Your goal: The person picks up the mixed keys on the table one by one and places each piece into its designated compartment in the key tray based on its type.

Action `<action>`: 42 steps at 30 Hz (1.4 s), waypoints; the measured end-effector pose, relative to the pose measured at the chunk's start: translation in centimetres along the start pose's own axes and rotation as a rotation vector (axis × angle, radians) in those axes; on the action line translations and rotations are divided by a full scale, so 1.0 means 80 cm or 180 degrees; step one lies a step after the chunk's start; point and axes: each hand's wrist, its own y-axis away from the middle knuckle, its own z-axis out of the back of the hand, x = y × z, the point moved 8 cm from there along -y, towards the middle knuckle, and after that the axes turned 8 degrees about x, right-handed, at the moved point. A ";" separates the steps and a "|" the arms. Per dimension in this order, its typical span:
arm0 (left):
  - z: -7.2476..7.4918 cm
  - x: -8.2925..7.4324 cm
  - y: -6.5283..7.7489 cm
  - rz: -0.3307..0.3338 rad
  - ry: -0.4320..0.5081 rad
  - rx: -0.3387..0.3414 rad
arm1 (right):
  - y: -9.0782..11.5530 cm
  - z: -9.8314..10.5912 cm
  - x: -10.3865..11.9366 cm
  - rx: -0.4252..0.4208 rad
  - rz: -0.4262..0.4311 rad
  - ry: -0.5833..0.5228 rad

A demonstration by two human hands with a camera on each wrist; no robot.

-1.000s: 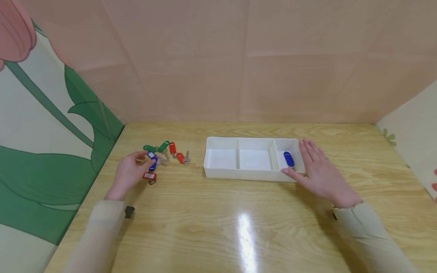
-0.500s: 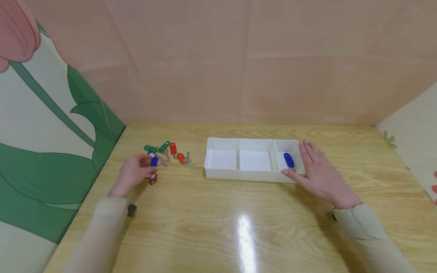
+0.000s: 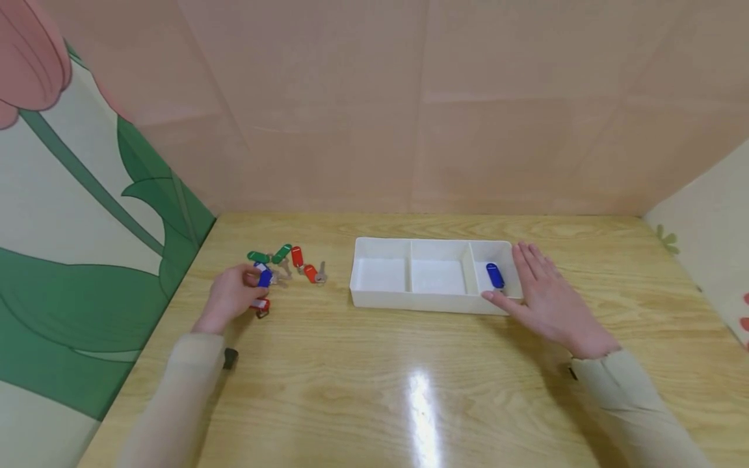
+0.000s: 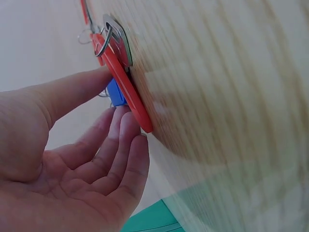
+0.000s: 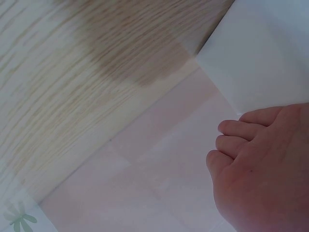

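Observation:
My left hand [image 3: 230,294] pinches a blue key tag [image 3: 265,279] between thumb and fingertips, low over the table. Part of a second blue tag [image 3: 261,266] shows just behind it. A red key tag [image 4: 126,88] lies right in front of the fingers in the left wrist view, hiding much of the blue tag [image 4: 116,93]. My right hand [image 3: 552,305] rests with straight fingers against the right end of a white three-compartment tray [image 3: 409,301], its thumb along the front rim. Inside the right compartment lies another blue key tag [image 3: 495,275].
Two green key tags [image 3: 282,253] and two red ones [image 3: 311,273] with keys lie behind and right of my left hand. The wooden table [image 3: 351,377] meets a pinkish backdrop [image 3: 374,130] at the back and a flower-patterned panel [image 3: 88,312] on the left.
The left hand has shifted slightly, its fingers closing around the blue tag, which has turned a little. The right hand and tray stay in place.

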 end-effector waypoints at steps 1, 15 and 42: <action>0.000 0.000 0.000 0.0020 -0.0005 0.0007 | 0.000 0.000 0.000 -0.0009 0.0004 0.0005; -0.002 0.002 -0.001 0.0063 0.0072 0.0063 | 0.001 -0.002 -0.001 -0.0030 -0.0008 -0.0042; 0.027 -0.010 0.007 -0.0362 0.0387 -0.0724 | 0.001 0.001 0.001 -0.0095 0.0050 -0.0046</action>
